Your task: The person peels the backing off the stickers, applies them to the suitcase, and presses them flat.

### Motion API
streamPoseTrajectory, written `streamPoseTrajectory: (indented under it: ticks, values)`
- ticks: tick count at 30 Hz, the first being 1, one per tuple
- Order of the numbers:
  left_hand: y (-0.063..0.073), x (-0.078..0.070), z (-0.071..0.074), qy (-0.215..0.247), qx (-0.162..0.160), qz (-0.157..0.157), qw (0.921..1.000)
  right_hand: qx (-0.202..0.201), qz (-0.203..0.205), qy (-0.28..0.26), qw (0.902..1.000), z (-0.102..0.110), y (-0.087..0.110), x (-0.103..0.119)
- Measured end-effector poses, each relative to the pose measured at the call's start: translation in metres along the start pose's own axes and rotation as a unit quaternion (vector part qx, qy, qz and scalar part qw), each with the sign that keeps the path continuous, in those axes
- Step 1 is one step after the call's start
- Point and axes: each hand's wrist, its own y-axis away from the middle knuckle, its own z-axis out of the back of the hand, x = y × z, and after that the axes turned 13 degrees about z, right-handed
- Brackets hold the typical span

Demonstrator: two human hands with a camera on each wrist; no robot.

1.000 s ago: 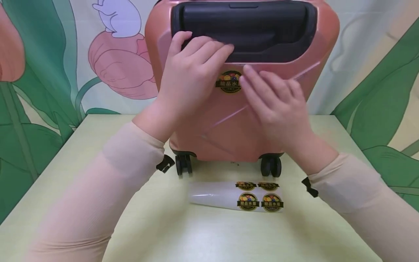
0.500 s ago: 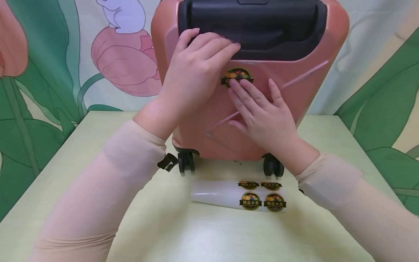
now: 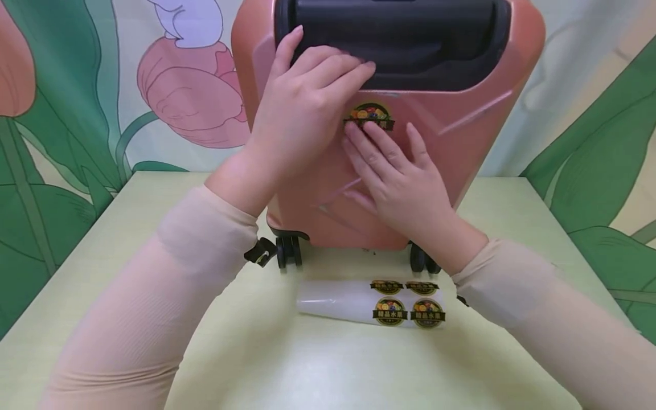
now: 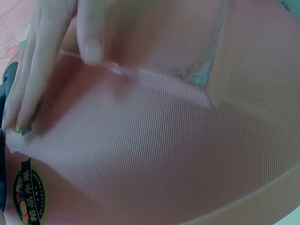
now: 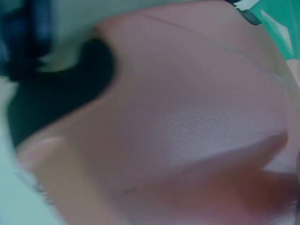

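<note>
A pink hard-shell suitcase [image 3: 328, 228] stands upright on the table, its black handle recess [image 3: 410, 40] facing me. My left hand [image 3: 302, 102] rests at the lower left of that recess, back toward me, little finger raised. My right hand [image 3: 400, 176] lies with fingers spread against the shell. Its fingertips touch the lower part of a round black-and-gold fruit sticker [image 3: 370, 114]. In the left wrist view a second fruit sticker [image 4: 30, 192] shows on the shell beside it; my left hand hides this one in the head view. The right wrist view shows blurred shell.
A partly curled sheet of fruit stickers [image 3: 333, 299] lies on the pale table [image 3: 307, 370], in front of the suitcase's black wheels [image 3: 288, 251]. Close behind the suitcase hangs a backdrop [image 3: 179, 102] printed with flowers and leaves.
My right hand has moved from the sticker's right edge onto its lower part, fingers spreading, then slid slightly left. My left hand stays by the recess. The head view has shifted a little.
</note>
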Motion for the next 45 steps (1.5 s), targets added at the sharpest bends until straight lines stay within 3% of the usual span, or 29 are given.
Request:
streamPoseTrajectory:
  ticks: [3,6,14,23,31,37,41,45]
  values:
    - [0.0,-0.001,0.0,0.004,-0.001,0.006,1.0,0.04,0.002,0.009,0.9992,0.001,-0.011,-0.001]
    - [-0.001,-0.002,-0.001,0.008,-0.002,0.006,0.9999,0.053,-0.011,0.016,0.9984,0.002,-0.013,-0.004]
    - [-0.001,-0.002,-0.003,0.01,-0.015,0.002,0.9998,-0.018,-0.088,0.014,0.9958,0.003,-0.002,-0.015]
    - [0.001,-0.002,-0.002,0.014,-0.007,0.02,0.9997,0.03,-0.022,0.007,0.9993,-0.003,-0.014,-0.002]
    - [-0.002,-0.003,-0.003,0.019,-0.002,0.008,0.9998,-0.03,-0.07,0.01,0.997,-0.005,0.01,-0.013]
    - [-0.001,-0.003,-0.002,0.006,-0.004,0.006,1.0,-0.019,-0.093,0.01,0.9954,-0.005,0.018,-0.014]
    - [0.002,-0.005,-0.003,-0.031,-0.013,-0.011,0.9994,-0.006,-0.107,-0.011,0.9942,-0.001,0.023,-0.011]
    - [0.015,-0.009,0.0,-0.054,-0.005,-0.027,0.9982,-0.001,-0.086,-0.039,0.9955,0.002,0.034,-0.006]
